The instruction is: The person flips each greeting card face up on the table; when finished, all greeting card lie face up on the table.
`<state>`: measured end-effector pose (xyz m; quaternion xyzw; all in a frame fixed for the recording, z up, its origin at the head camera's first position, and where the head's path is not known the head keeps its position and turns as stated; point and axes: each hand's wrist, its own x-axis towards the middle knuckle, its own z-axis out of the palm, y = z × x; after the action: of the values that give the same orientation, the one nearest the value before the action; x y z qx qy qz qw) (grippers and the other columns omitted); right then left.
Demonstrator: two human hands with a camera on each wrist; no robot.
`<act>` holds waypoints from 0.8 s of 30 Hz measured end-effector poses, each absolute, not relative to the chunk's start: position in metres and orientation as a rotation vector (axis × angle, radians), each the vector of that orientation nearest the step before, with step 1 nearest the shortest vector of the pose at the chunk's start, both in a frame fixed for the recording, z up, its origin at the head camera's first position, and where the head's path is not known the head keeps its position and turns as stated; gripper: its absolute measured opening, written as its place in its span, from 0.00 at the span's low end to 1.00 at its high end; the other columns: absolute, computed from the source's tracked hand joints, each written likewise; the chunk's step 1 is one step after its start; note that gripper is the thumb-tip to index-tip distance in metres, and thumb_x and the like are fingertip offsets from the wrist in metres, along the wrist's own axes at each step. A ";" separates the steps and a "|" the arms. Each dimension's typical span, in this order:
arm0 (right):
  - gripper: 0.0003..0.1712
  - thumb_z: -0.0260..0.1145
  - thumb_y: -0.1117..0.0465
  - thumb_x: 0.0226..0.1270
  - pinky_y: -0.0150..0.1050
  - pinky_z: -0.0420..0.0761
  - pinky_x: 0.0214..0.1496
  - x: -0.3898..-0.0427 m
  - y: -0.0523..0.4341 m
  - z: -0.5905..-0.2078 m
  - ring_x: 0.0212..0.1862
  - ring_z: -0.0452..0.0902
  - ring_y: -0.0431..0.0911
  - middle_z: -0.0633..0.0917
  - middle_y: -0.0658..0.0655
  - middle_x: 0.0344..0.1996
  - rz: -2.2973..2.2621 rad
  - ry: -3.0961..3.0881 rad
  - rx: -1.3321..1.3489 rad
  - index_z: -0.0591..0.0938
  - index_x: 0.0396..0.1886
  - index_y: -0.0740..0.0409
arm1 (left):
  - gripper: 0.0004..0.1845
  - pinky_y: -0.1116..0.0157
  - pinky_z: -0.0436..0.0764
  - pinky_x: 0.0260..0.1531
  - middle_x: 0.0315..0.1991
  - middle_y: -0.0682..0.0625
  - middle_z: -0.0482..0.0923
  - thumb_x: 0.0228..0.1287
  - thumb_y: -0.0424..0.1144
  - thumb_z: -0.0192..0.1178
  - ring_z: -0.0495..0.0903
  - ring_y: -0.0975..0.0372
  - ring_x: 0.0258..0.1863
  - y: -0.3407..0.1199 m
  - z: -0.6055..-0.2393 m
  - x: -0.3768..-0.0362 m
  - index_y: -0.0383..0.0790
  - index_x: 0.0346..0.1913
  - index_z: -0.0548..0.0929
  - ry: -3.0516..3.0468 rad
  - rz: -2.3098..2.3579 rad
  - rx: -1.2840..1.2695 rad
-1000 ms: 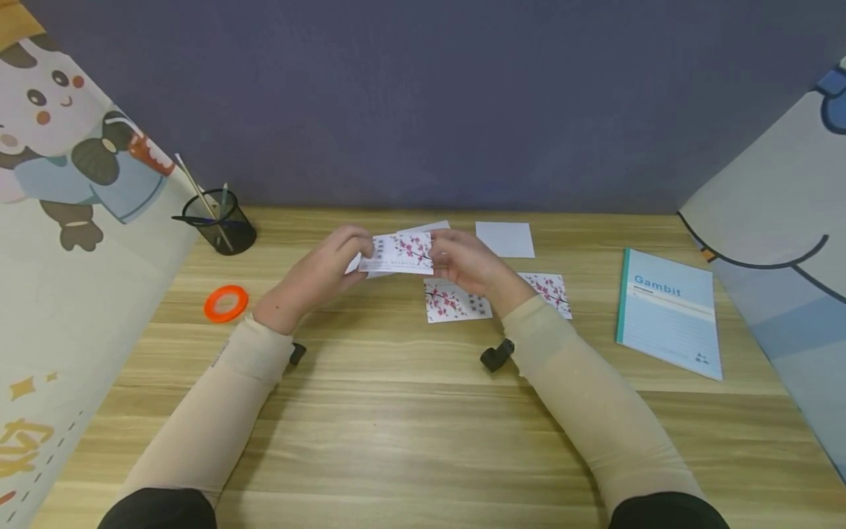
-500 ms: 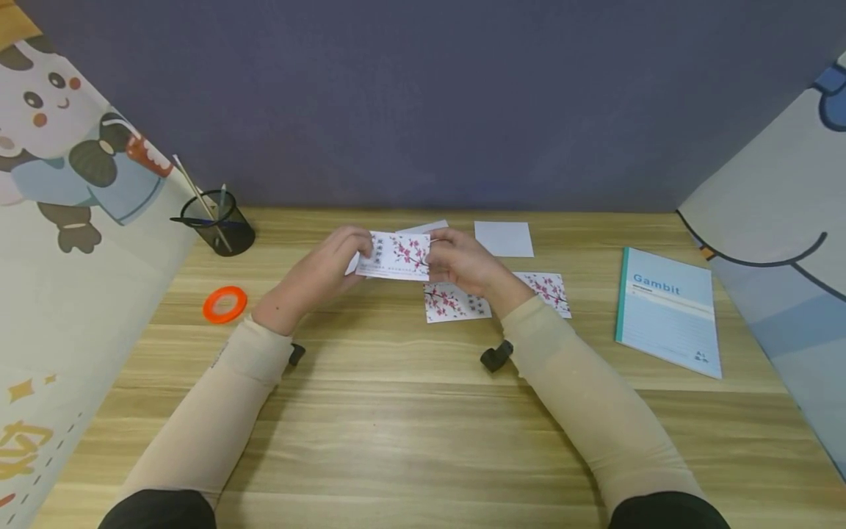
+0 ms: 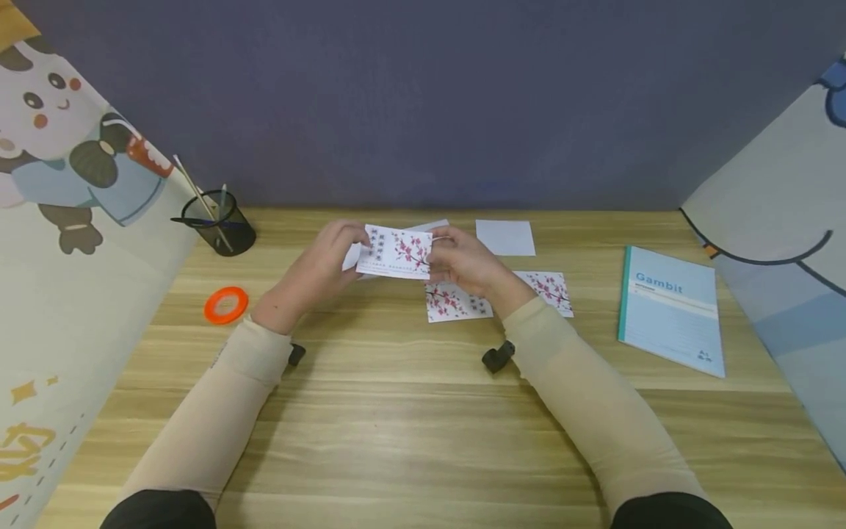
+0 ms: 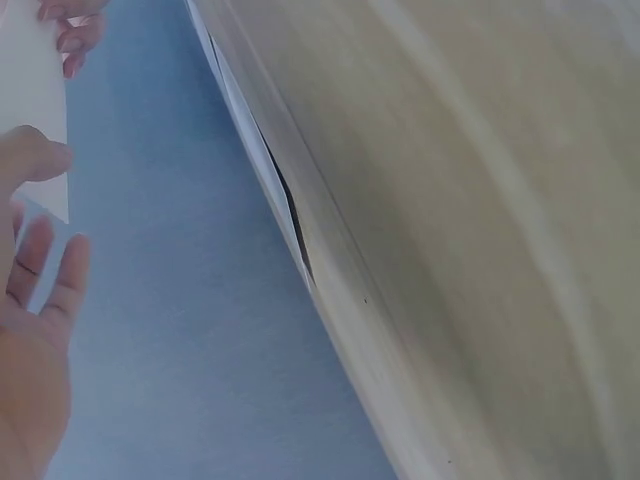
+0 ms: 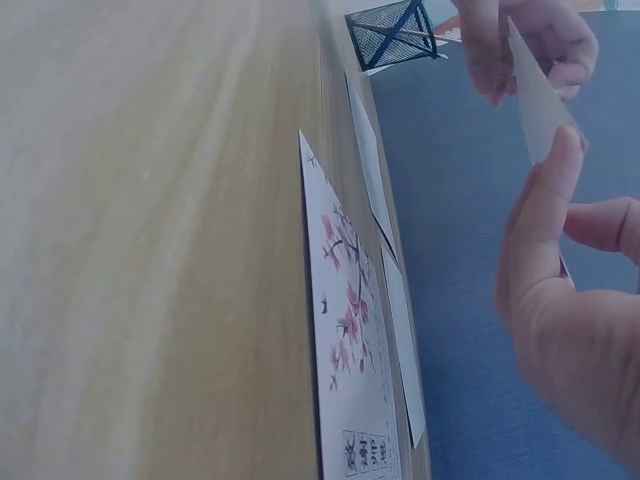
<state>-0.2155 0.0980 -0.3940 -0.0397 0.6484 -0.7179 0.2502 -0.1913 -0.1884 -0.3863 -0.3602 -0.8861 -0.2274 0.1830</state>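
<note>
Both hands hold one folded paper (image 3: 396,252) printed with pink blossoms, lifted above the wooden table (image 3: 410,433) near its back middle. My left hand (image 3: 324,264) pinches its left edge. My right hand (image 3: 463,261) pinches its right edge. In the left wrist view the paper (image 4: 35,110) shows as a white sheet under my thumb. Seen from the right wrist, the paper (image 5: 540,105) is edge-on between the fingers of both hands.
Two more blossom papers (image 3: 456,303) (image 3: 548,288) lie flat under my right hand. White sheets (image 3: 505,237) lie behind them. A black mesh pen cup (image 3: 218,220) and an orange tape ring (image 3: 225,304) sit at the left, a blue Gambit notebook (image 3: 670,310) at the right.
The held paper has tipped up a little, showing more of its printed face. The hands stay in about the same place.
</note>
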 end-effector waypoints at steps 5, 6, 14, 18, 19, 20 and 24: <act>0.37 0.58 0.71 0.74 0.42 0.93 0.47 -0.216 0.098 -0.391 0.43 0.78 0.43 0.70 0.57 0.60 -1.954 1.766 -0.124 0.60 0.79 0.58 | 0.23 0.50 0.82 0.66 0.65 0.34 0.70 0.65 0.21 0.65 0.76 0.44 0.62 -0.194 -0.383 -0.194 0.26 0.62 0.74 -2.625 -0.914 -0.795; 0.37 0.58 0.71 0.74 0.42 0.93 0.47 -0.216 0.097 -0.391 0.43 0.78 0.43 0.70 0.56 0.60 -1.951 1.765 -0.125 0.60 0.79 0.58 | 0.23 0.51 0.84 0.64 0.66 0.34 0.68 0.67 0.21 0.62 0.76 0.45 0.60 -0.196 -0.382 -0.194 0.27 0.64 0.72 -2.647 -0.998 -0.738; 0.35 0.60 0.72 0.73 0.40 0.91 0.45 -0.214 0.094 -0.388 0.41 0.80 0.43 0.73 0.54 0.51 -1.952 1.790 -0.153 0.62 0.77 0.58 | 0.26 0.47 0.89 0.56 0.73 0.39 0.70 0.83 0.48 0.56 0.85 0.48 0.55 -0.205 -0.371 -0.196 0.38 0.74 0.74 -2.769 -1.513 -0.317; 0.34 0.61 0.73 0.72 0.39 0.91 0.44 -0.212 0.090 -0.389 0.40 0.80 0.44 0.74 0.53 0.46 -1.944 1.784 -0.171 0.64 0.75 0.58 | 0.34 0.49 0.89 0.57 0.73 0.42 0.74 0.78 0.53 0.63 0.88 0.51 0.52 -0.204 -0.367 -0.193 0.41 0.78 0.70 -2.837 -1.705 -0.257; 0.33 0.61 0.73 0.72 0.39 0.91 0.44 -0.212 0.090 -0.389 0.40 0.80 0.44 0.75 0.53 0.45 -1.944 1.784 -0.172 0.65 0.75 0.58 | 0.35 0.51 0.89 0.57 0.72 0.42 0.74 0.77 0.52 0.64 0.88 0.53 0.51 -0.203 -0.367 -0.193 0.41 0.79 0.69 -2.844 -1.752 -0.247; 0.33 0.61 0.73 0.72 0.39 0.91 0.43 -0.212 0.089 -0.389 0.40 0.80 0.44 0.75 0.53 0.45 -1.943 1.785 -0.171 0.65 0.74 0.58 | 0.35 0.54 0.90 0.56 0.71 0.42 0.74 0.77 0.50 0.65 0.88 0.55 0.51 -0.203 -0.366 -0.192 0.41 0.79 0.68 -2.844 -1.794 -0.244; 0.32 0.60 0.73 0.73 0.38 0.91 0.42 -0.211 0.088 -0.389 0.39 0.80 0.44 0.74 0.54 0.45 -1.921 1.805 -0.181 0.65 0.73 0.59 | 0.34 0.63 0.91 0.48 0.66 0.41 0.74 0.75 0.42 0.68 0.86 0.60 0.47 -0.202 -0.367 -0.194 0.39 0.78 0.69 -2.827 -1.896 -0.223</act>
<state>-0.2109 0.0882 -0.3888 -0.0663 0.6621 -0.7044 0.2471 -0.1941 -0.2015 -0.3675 -0.0647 -0.8212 -0.5508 -0.1346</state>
